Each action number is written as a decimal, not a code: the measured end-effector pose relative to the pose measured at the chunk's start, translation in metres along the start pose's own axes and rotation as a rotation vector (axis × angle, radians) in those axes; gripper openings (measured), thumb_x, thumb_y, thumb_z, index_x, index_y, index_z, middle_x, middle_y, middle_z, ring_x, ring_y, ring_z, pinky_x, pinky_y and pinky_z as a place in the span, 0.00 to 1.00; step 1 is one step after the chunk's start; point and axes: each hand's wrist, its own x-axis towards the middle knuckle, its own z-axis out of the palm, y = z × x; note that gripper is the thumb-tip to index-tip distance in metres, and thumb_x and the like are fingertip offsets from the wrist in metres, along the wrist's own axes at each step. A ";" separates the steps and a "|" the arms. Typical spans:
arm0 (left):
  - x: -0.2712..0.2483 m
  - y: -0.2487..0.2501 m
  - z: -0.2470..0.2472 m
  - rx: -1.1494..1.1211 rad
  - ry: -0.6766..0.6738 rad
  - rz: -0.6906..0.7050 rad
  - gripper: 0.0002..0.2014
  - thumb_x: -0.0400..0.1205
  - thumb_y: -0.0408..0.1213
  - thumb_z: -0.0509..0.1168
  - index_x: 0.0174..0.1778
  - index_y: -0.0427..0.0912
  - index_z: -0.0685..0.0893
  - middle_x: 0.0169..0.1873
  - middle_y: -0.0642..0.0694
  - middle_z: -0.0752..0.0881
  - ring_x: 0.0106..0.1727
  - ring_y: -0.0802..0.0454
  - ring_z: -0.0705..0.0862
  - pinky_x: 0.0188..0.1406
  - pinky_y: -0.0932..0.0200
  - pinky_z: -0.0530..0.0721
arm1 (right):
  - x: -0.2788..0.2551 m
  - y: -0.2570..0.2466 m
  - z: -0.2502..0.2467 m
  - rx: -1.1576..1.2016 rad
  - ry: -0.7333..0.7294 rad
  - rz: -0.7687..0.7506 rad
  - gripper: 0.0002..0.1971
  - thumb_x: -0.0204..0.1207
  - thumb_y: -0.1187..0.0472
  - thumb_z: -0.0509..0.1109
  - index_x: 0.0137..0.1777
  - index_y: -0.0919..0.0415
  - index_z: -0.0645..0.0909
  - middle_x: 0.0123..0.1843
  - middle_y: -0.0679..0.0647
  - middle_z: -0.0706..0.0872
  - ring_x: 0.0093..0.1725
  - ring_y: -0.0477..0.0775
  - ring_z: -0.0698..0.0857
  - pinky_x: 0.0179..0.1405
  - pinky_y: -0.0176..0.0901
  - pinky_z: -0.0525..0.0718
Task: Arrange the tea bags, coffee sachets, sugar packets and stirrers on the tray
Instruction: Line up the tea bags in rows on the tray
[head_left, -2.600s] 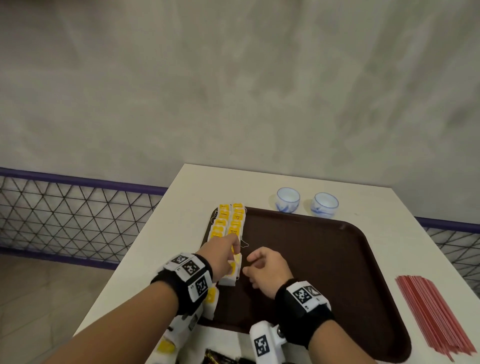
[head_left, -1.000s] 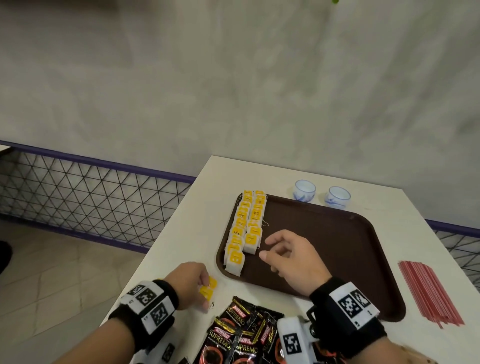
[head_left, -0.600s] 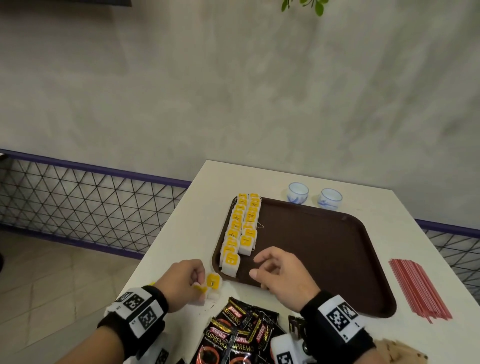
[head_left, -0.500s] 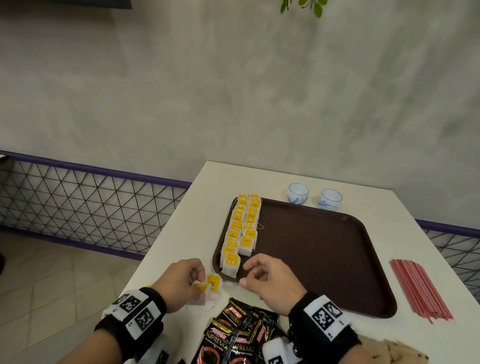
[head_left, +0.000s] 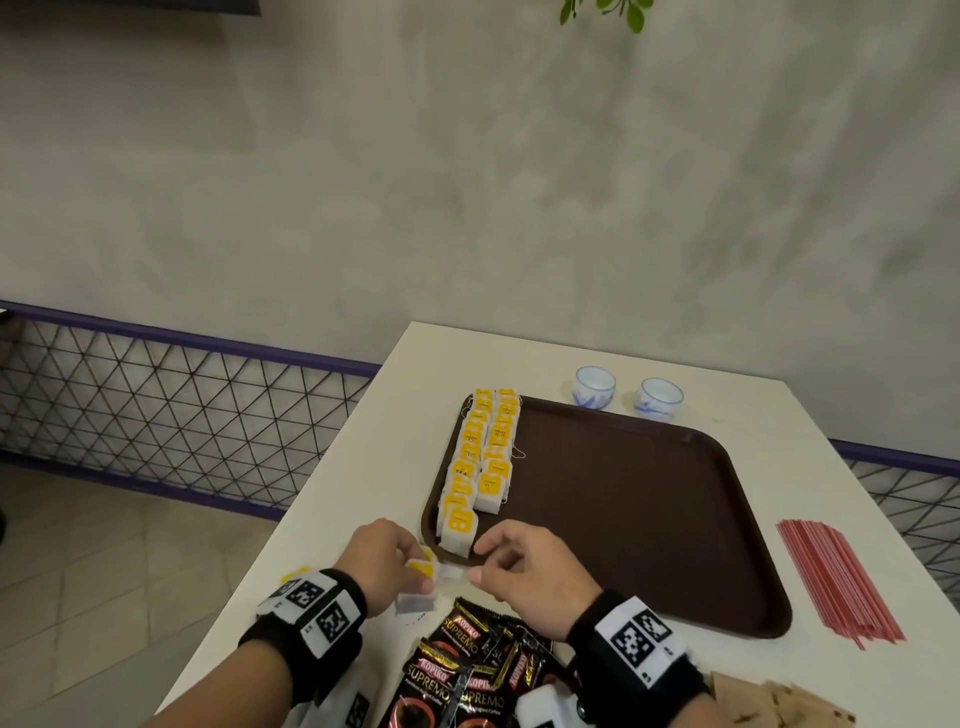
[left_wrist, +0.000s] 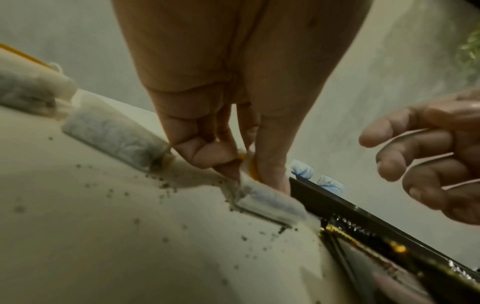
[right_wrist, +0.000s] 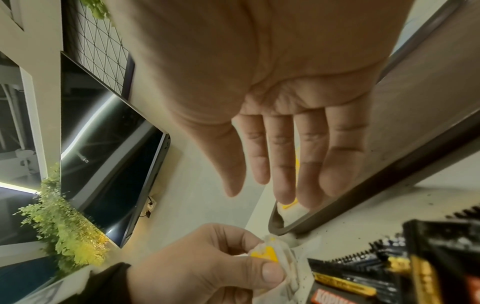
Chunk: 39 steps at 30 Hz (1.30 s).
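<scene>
Pinching a small white paper tea bag with a yellow tag (head_left: 422, 571), the left hand (head_left: 382, 564) holds it beside the brown plastic tray (head_left: 639, 519), while the right hand (head_left: 524, 574) reaches in close, fingers loose and empty.

Left hand (head_left: 382, 561) is curling, thumb and fingers pinched together; right hand (head_left: 530, 577) is hovering just beside it, fingers loosely extended, nothing held.

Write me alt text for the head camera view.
The left hand pinches a yellow-tagged white tea bag beside the brown plastic tray; the right hand hovers close. Two rows of tea bags line the tray's left edge.
</scene>
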 end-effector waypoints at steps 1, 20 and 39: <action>0.001 0.000 -0.001 0.003 -0.020 -0.012 0.10 0.64 0.39 0.81 0.27 0.51 0.84 0.41 0.51 0.88 0.44 0.54 0.83 0.45 0.60 0.81 | -0.001 0.001 -0.001 -0.002 0.001 0.005 0.07 0.72 0.52 0.76 0.48 0.47 0.81 0.40 0.48 0.87 0.38 0.42 0.84 0.46 0.39 0.84; 0.013 0.066 -0.010 -0.284 -0.091 0.239 0.06 0.67 0.37 0.79 0.33 0.43 0.89 0.41 0.39 0.90 0.44 0.43 0.87 0.51 0.46 0.85 | 0.025 0.010 -0.021 0.178 0.150 0.009 0.11 0.71 0.72 0.73 0.43 0.54 0.85 0.30 0.48 0.87 0.29 0.42 0.82 0.35 0.43 0.83; 0.073 0.065 0.018 0.194 -0.056 0.281 0.12 0.65 0.39 0.79 0.30 0.52 0.81 0.43 0.54 0.79 0.47 0.56 0.78 0.49 0.64 0.76 | 0.104 0.044 -0.008 0.091 0.298 0.126 0.15 0.68 0.72 0.73 0.28 0.51 0.80 0.27 0.48 0.81 0.27 0.47 0.78 0.35 0.44 0.83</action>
